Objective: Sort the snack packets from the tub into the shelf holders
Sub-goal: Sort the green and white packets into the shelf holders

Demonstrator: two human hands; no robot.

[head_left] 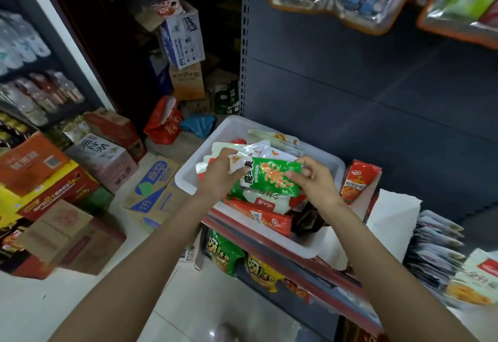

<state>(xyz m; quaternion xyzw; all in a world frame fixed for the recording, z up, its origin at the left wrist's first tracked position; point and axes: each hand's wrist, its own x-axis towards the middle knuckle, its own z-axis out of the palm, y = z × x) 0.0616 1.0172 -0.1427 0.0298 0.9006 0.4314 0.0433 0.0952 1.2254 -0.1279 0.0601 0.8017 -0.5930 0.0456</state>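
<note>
A white plastic tub (188, 177) sits on the shelf edge, filled with several snack packets in white, red and green. Over the tub I hold a green snack packet (272, 180) with orange lettering between both hands. My left hand (221, 172) grips its left end together with a small white packet (238, 162). My right hand (312, 177) pinches its right end. A red packet (269, 219) lies at the tub's near side under the green one. White holders (390, 212) stand to the right of the tub on the shelf.
A red upright packet (358, 180) stands just right of the tub. Stacked flat packets (433, 244) fill a holder at the right. Chip bags (226, 252) sit on the lower shelf. Cardboard boxes (102, 158) crowd the floor at left. Bags hang overhead from the dark shelf back panel (377, 85).
</note>
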